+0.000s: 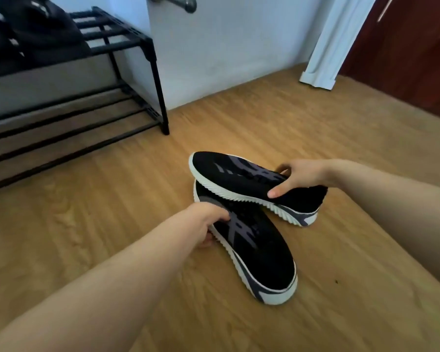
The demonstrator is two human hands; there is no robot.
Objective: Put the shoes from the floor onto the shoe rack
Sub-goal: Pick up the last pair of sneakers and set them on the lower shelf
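Observation:
Two black sneakers with white soles and grey stripes lie on the wooden floor. The far sneaker point(229, 174) is tilted, its toe resting over the near sneaker point(262, 255). My right hand point(297, 177) grips the far sneaker at its opening, thumb on the side. My left hand point(206, 224) holds the near sneaker by its left edge, fingers over the upper and under the sole. The black two-tier shoe rack point(127, 44) stands at the upper left against the wall.
A pair of dark shoes point(31, 34) sits on the rack's top tier. The lower tier point(69, 123) shows bare bars. A white wall point(226, 47) is behind, a white door frame point(335, 39) and a dark red door point(412, 47) at the upper right.

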